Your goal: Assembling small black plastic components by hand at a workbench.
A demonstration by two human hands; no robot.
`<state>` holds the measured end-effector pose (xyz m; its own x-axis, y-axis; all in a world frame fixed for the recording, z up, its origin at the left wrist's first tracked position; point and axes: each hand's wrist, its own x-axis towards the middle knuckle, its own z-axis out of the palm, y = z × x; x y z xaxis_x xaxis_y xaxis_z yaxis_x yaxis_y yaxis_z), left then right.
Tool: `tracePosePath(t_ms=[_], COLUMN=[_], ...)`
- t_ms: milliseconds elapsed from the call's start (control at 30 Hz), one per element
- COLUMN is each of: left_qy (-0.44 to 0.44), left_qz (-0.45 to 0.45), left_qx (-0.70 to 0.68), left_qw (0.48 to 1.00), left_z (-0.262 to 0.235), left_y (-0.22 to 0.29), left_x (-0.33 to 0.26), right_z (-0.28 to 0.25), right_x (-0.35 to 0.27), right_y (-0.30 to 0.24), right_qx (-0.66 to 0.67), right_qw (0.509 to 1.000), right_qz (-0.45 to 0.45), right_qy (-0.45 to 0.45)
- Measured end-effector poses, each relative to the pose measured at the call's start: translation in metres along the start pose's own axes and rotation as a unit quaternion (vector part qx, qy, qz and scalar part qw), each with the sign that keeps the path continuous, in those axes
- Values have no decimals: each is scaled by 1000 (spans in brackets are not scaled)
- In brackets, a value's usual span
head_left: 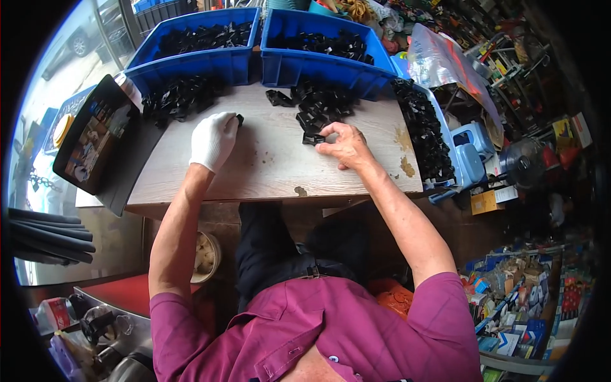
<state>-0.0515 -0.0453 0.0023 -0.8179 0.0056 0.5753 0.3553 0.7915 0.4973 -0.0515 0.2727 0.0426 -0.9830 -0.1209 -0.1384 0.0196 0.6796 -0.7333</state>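
My left hand point(214, 140), in a white knit glove, is closed on a small black part point(239, 120) that juts out past the fingertips. My bare right hand point(347, 146) pinches a black plastic piece point(312, 139) between thumb and fingers, low over the pale wooden table point(267, 172). Just beyond it lies a heap of similar black pieces point(324, 102). Another heap point(181, 97) spreads at the back left of the table. What exactly the small part in the glove is, I cannot make out.
Two blue bins, one at the back left point(191, 63) and one at the back right point(324, 63), hold many black pieces. A light blue tray point(450, 140) of them runs along the right edge. A tablet with a lit screen point(95, 137) leans at the left.
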Motion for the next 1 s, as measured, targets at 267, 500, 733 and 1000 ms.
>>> tracePosePath(t_ms=[267,500,733,1000], left_qy=[-4,-58,-116,-128], left_qz=[76,81,196,205], left_qx=[74,-128,-108,-145], left_qw=[994,987,968,959], left_z=[-1,14,48,58], left_y=[19,72,88,89], left_x=[-19,-19,-6,-2], right_z=[2,3,9,9], right_x=[-3,-13,-12,-13], right_y=[-3,-7,-2,0], right_qx=[-8,9,61,87], right_qw=[1000,999,998,995], right_qz=[-9,6,4,-18], right_qy=[-7,-34,-29,-35])
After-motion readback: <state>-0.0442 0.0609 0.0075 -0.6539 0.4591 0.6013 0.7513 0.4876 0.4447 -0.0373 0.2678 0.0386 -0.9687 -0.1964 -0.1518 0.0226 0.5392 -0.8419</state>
